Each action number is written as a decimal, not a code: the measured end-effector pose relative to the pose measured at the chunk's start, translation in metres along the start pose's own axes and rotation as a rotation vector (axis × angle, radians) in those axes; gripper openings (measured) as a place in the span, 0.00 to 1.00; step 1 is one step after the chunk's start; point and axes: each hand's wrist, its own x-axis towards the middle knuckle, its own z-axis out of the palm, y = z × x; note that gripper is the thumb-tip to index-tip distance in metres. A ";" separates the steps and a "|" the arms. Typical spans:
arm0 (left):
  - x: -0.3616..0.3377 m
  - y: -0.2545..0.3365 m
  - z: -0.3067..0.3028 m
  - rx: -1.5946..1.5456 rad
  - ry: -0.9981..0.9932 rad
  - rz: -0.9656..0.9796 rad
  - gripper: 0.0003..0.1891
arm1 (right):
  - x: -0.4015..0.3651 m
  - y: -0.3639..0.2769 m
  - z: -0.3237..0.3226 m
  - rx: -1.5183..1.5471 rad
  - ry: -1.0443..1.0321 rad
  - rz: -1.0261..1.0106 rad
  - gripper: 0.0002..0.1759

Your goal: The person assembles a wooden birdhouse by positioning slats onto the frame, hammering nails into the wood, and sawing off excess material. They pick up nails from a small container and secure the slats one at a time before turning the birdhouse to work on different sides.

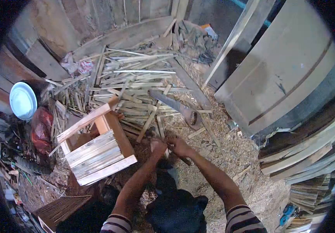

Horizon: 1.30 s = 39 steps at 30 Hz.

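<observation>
Notably, both hands meet just to the right of the slatted wooden crate (97, 151). The left hand (158, 146) forms a closed fist against a pale strip (161, 126), apparently to steady it; how far its fingers wrap the wood cannot be told. The right hand (177, 145) curls narrowly around a dark bar (185, 160), whose end projects beneath the palm; the closeness of the hands suggests control over a small working area. Beyond the crate, to its right, a handsaw (175, 106) lies flat, its handle towards the person, presumably for easy reach. Loose slats (136, 83) spread behind the crate, roughly aligned, probably for easy picking. The crate rests askew beside the hands, leaving them room.
</observation>
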 end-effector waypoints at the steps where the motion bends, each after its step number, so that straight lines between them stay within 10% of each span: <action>1: 0.000 0.007 -0.010 -0.005 -0.017 -0.006 0.15 | 0.001 0.002 -0.013 0.090 0.071 0.232 0.25; 3: 0.006 0.030 -0.057 0.265 0.549 0.490 0.16 | 0.012 0.017 -0.039 0.077 0.246 0.517 0.22; 4: 0.022 0.025 -0.032 0.259 0.539 0.479 0.16 | 0.013 0.032 -0.048 -0.025 0.344 0.566 0.23; 6: 0.054 0.011 0.034 -0.870 -0.153 -0.032 0.19 | 0.011 0.075 -0.053 -0.255 0.267 0.752 0.24; 10: 0.063 0.060 -0.002 -0.654 -0.322 0.048 0.24 | 0.008 0.136 -0.025 -0.219 0.496 0.767 0.27; 13: 0.072 0.061 0.066 -1.409 -0.077 0.157 0.24 | 0.018 0.134 -0.031 0.021 0.637 0.930 0.29; 15: 0.060 0.070 0.031 -1.314 -0.203 0.108 0.23 | 0.013 0.146 -0.032 0.641 0.192 0.723 0.38; 18: 0.057 0.084 -0.004 -1.110 -0.408 0.027 0.22 | 0.007 0.128 -0.021 1.015 0.119 0.679 0.33; 21: 0.059 0.059 0.032 -1.325 -0.105 0.168 0.18 | 0.014 0.088 -0.015 0.828 0.325 0.753 0.35; 23: 0.032 0.114 -0.135 -0.836 0.181 0.309 0.19 | 0.023 0.042 -0.058 0.834 0.170 0.810 0.42; 25: 0.031 0.113 -0.191 -0.838 -0.369 -0.032 0.18 | 0.034 0.055 -0.070 0.767 0.197 0.743 0.46; 27: 0.024 0.114 -0.232 -0.723 -0.253 0.004 0.16 | 0.049 0.077 -0.067 0.619 0.286 0.627 0.45; 29: 0.015 0.119 -0.271 -0.617 -0.133 0.047 0.14 | 0.066 0.056 -0.093 0.246 0.603 0.567 0.22; 30: 0.006 0.113 -0.291 -0.660 -0.066 0.121 0.15 | 0.053 -0.066 -0.164 -0.058 0.512 0.602 0.21; 39: -0.063 -0.033 -0.373 -0.231 0.586 0.074 0.10 | 0.014 -0.306 -0.251 0.572 0.264 0.380 0.15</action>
